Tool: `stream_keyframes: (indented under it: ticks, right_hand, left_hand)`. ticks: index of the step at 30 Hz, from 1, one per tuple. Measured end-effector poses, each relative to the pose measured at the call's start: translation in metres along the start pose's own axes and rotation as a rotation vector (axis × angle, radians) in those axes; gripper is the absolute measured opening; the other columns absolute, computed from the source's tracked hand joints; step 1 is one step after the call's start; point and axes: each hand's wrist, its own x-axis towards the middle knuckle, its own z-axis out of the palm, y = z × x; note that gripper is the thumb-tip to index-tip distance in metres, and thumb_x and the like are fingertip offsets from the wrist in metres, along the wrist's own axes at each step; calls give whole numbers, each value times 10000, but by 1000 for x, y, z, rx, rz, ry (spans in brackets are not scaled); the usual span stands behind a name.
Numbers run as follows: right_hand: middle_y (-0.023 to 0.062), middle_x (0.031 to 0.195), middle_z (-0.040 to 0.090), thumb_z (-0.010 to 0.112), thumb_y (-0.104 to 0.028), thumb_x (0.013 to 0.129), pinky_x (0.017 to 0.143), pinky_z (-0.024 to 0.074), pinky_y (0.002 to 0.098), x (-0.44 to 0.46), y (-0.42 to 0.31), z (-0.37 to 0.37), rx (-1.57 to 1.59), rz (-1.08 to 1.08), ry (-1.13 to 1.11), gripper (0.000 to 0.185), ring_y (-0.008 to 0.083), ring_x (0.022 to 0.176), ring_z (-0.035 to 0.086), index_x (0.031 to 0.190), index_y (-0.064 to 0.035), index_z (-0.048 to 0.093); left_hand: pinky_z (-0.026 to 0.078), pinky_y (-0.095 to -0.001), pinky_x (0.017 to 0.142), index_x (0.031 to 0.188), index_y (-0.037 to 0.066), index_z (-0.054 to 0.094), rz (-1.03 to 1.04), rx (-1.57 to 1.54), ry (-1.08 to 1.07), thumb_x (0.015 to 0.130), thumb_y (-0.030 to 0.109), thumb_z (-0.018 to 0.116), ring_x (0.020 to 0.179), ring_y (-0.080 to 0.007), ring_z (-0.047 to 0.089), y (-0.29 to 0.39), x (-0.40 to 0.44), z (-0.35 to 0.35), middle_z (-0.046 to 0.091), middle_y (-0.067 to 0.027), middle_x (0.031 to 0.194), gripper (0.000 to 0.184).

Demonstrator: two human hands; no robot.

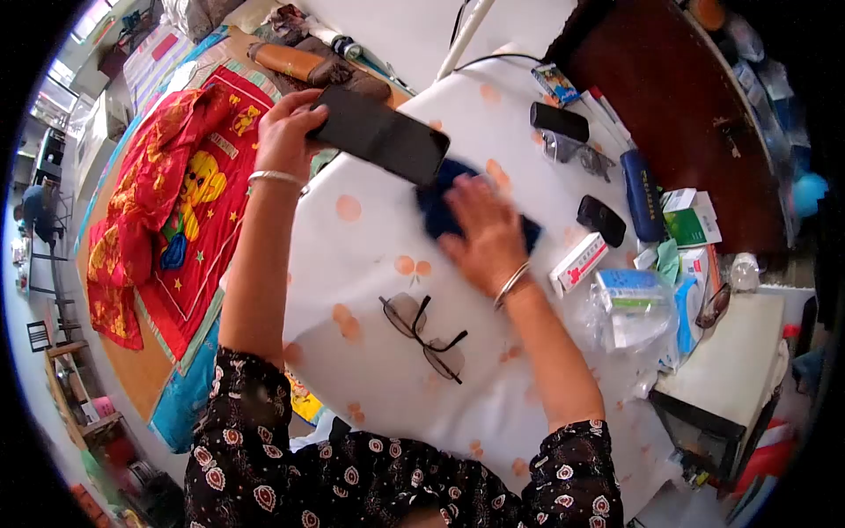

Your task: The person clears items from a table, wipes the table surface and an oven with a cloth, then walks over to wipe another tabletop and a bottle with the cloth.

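My left hand (286,132) grips one end of a black smartphone (383,134), holding it up over the table with its dark face showing. Below the phone, a dark blue cloth (433,211) lies on the white tablecloth (352,255). My right hand (484,224) rests on this cloth, fingers stretched out and somewhat blurred. Nearer to me lies a pair of eyeglasses (422,338) with thin dark frames and unfolded temples.
At the right are a black case (560,121), clear-framed glasses (576,156), a blue case (642,195), a small black case (602,220), a white-and-red box (578,263), a plastic bag with boxes (632,304) and sunglasses (714,306). A red blanket (207,189) lies at the left.
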Motion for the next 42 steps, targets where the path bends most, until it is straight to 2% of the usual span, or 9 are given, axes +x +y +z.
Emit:
stream_keyframes:
  ticks: [4, 12, 15, 19, 21, 23, 28, 32, 42]
  right_hand:
    - [113, 1484, 288, 565, -357, 850, 1073, 223, 531, -28, 28, -8, -125, 313, 85, 602, 324, 1370, 243, 1351, -57, 415]
    - [135, 1473, 299, 634, -295, 779, 1060, 226, 535, -113, -24, -39, -14, 282, -35, 679, 364, 1361, 251, 1371, -69, 390]
    - [132, 1469, 310, 643, -324, 772, 1062, 211, 549, -136, -43, -44, -10, 278, -50, 692, 365, 1357, 260, 1373, -91, 394]
    - [126, 1460, 329, 616, -367, 791, 1063, 211, 553, -143, -47, -45, 13, 293, -38, 650, 368, 1353, 267, 1357, -111, 427]
    - [128, 1457, 335, 607, -389, 796, 1062, 214, 553, -137, -44, -44, 11, 282, -23, 641, 367, 1351, 271, 1350, -115, 438]
    - [132, 1453, 340, 598, -409, 801, 1060, 219, 554, -131, -43, -44, 1, 266, -2, 635, 366, 1349, 275, 1343, -115, 448]
    - [128, 1455, 339, 597, -453, 800, 1056, 235, 541, -101, -36, -34, -60, 189, -2, 666, 357, 1342, 284, 1362, -133, 436]
    - [126, 1449, 347, 596, -460, 801, 1052, 243, 536, -65, -41, -18, -69, 97, 23, 651, 355, 1334, 294, 1350, -143, 450]
    - [125, 1401, 398, 611, -447, 784, 1049, 246, 522, 30, -82, 28, -37, -96, 116, 615, 343, 1306, 326, 1301, -132, 502]
  left_hand:
    - [590, -334, 573, 1124, -46, 557, -70, 31, 62, 805, -22, 580, 733, -210, 642, -23, 4, 41, 614, -121, 899, 321]
    - [545, -334, 619, 1069, -40, 591, -51, 151, 56, 710, 60, 698, 741, -217, 650, -88, 26, 92, 658, -137, 893, 387]
    - [545, -389, 622, 1077, -37, 598, 96, 740, -121, 683, 116, 712, 679, -287, 650, -84, 25, 91, 659, -167, 861, 438]
    - [421, -501, 935, 1127, 87, 617, 775, 1351, -479, 643, 224, 752, 1186, -356, 473, -31, -55, 79, 519, -151, 1269, 521]
    - [303, -488, 1055, 1194, 119, 578, 615, 1074, -1093, 622, 213, 786, 1332, -345, 283, -27, -91, 55, 402, -140, 1395, 615]
    - [304, -482, 1061, 1226, 134, 558, 600, 1202, -1244, 626, 224, 789, 1306, -363, 323, -23, -149, 47, 402, -139, 1390, 649]
    - [361, -409, 998, 988, 78, 598, 730, 1198, -1052, 694, 178, 672, 1223, -321, 408, -38, -202, 1, 469, -137, 1288, 320]
    - [409, -366, 829, 858, 73, 575, 777, 1274, -946, 700, 135, 575, 953, -241, 480, -35, -221, -24, 519, -87, 1025, 171]
    - [459, -372, 697, 788, 59, 534, 447, 845, -596, 642, 35, 726, 841, -307, 507, 2, -228, -70, 496, -94, 833, 242]
